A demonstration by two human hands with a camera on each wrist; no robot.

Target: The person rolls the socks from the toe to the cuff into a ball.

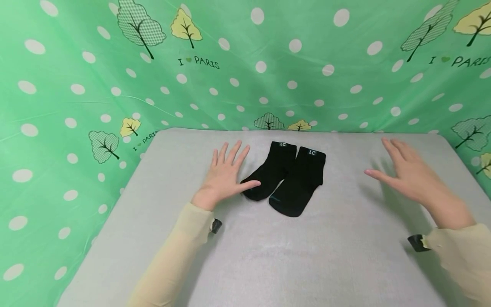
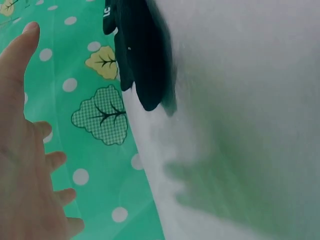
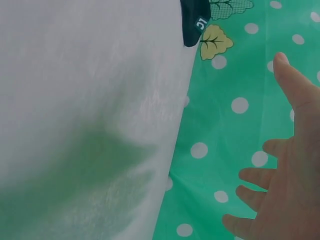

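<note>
A person's left hand [image 1: 225, 174] hovers near 2 black socks [image 1: 301, 181], the right hand [image 1: 416, 175] well apart, both empty with fingers outstretched, seemingly at the ready, any pickup calling for a pinch.

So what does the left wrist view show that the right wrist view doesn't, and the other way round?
Only the left wrist view shows the left hand and the rounded toe of a black sock. Only the right wrist view shows the right hand. Both show an LC label on a sock, the light gray table and the green dotted cloth with a yellow tree.
</note>
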